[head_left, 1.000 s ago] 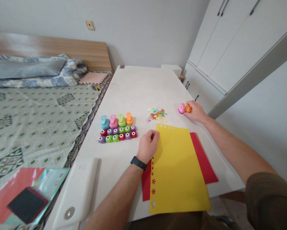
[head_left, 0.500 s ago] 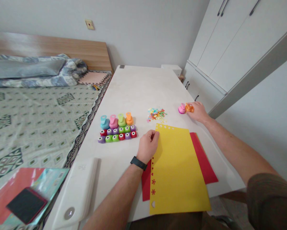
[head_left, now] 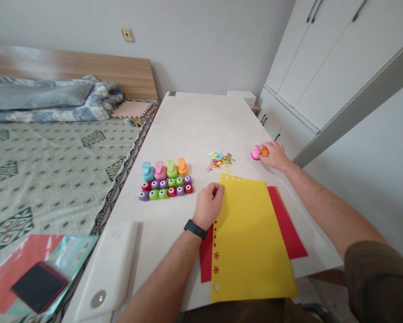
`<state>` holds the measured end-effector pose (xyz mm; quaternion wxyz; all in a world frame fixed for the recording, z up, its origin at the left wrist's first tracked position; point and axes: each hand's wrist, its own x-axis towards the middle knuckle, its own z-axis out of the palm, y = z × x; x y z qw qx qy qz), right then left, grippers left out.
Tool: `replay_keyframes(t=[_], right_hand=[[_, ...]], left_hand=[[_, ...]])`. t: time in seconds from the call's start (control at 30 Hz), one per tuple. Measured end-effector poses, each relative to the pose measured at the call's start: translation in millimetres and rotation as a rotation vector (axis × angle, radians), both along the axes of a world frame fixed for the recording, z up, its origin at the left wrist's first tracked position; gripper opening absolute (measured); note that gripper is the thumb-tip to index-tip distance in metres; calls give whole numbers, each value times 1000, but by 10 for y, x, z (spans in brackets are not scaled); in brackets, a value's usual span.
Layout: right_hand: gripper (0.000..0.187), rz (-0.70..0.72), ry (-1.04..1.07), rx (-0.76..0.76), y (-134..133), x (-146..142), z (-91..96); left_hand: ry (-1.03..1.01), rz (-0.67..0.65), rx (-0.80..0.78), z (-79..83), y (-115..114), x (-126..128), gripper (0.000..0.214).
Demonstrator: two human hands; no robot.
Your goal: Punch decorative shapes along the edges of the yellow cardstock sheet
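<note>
Paper (head_left: 251, 237), bright yellow, edged with punched flower shapes.

orange punch (head_left: 264, 152) partly hidden under right hand (head_left: 275, 155), confetti (head_left: 220, 161) too small to tell

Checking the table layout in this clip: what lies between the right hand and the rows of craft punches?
Head view: a small pile of paper cutouts lies between the right hand and the punches.

Table (head_left: 201, 125) w/ craft punches (head_left: 164, 179), paper bits (head_left: 220, 161), colored sheets (head_left: 251, 237).
</note>
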<state>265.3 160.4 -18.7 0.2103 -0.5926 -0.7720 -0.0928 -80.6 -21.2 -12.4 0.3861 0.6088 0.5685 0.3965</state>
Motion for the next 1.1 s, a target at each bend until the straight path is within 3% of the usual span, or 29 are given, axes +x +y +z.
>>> replay_keyframes(t=[0.5, 1.1], right_hand=[[58, -131, -117, -65, -47, 2, 8], [69, -202, -87, -64, 11, -70, -40]], left_hand=[[34, 2, 7, 0, 8, 9, 32], [34, 5, 5, 5, 8, 13, 32]])
